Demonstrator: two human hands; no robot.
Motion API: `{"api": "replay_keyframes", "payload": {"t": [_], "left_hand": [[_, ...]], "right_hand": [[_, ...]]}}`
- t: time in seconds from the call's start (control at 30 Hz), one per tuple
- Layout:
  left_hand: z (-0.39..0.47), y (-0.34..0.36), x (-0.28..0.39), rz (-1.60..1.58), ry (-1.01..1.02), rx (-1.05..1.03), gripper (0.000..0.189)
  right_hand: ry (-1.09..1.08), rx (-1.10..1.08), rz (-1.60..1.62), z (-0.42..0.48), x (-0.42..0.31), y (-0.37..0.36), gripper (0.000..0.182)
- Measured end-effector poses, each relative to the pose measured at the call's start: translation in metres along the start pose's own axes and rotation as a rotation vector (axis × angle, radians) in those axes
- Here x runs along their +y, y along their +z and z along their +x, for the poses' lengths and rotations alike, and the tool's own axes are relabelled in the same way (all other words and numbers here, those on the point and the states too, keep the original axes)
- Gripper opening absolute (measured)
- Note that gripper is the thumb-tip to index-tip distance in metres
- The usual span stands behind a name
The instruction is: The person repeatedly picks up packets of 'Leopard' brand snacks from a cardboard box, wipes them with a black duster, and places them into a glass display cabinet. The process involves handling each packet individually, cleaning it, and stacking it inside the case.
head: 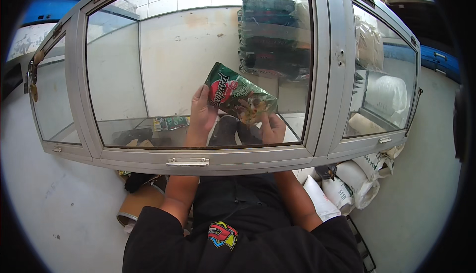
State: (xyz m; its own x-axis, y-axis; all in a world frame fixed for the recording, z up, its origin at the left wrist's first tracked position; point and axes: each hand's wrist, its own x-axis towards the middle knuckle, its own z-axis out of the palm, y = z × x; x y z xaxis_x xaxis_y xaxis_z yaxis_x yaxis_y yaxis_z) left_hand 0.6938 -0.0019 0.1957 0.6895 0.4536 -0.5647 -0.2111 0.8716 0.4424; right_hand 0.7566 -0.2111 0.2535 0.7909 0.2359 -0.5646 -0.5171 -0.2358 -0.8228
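Observation:
Behind the glass of a raised metal-framed cabinet door, both hands hold a green printed plastic packet [241, 96] with a red logo. The packet is tilted, its left end higher than its right. My left hand [203, 103] grips the left end, thumb on the front. At the lower right corner, my right hand [273, 126] pinches the packet with its fingers. A tall stack of similar dark green packets [267, 35] lies inside the cabinet, above and to the right of the held packet. The contents of the packet cannot be told.
The door's metal handle [188, 162] is at its lower edge. Another green packet [171, 123] shows low through the glass. White sacks [338, 191] stand at the lower right, and a brown drum [141, 202] lies at the lower left. A padlock [33, 91] hangs at the cabinet's left side.

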Motion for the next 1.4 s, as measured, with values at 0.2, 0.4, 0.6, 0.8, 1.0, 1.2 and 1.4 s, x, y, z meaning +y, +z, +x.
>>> {"api": "replay_keyframes", "payload": {"t": [0.2,0.4,0.6,0.8,1.0,1.2,1.4], "left_hand": [[-0.030,0.069,0.005,0.761,0.242,-0.354,0.016],[-0.024,0.095,-0.018,1.120,0.640,-0.854,0.024],[0.005,0.082,-0.027,1.006,0.484,-0.840,0.023],[0.030,0.084,-0.023,1.038,0.428,-0.764,0.027],[0.029,0.079,-0.062,1.068,1.008,-0.312,0.089],[0.023,0.050,-0.091,1.136,0.751,-0.079,0.098],[0.027,0.039,-0.090,1.124,0.664,-0.168,0.094]], "right_hand": [[0.452,0.062,0.812,0.022,0.024,0.013,0.026],[0.382,-0.234,1.225,0.031,0.051,0.005,0.036],[0.310,-0.218,1.331,0.064,0.056,0.011,0.039],[0.347,-0.144,1.254,0.095,0.041,0.013,0.048],[0.560,0.165,1.237,0.101,-0.022,0.032,0.050],[0.487,0.087,1.210,0.099,-0.019,0.030,0.050],[0.511,0.266,1.060,0.079,-0.001,0.028,0.049]]}}
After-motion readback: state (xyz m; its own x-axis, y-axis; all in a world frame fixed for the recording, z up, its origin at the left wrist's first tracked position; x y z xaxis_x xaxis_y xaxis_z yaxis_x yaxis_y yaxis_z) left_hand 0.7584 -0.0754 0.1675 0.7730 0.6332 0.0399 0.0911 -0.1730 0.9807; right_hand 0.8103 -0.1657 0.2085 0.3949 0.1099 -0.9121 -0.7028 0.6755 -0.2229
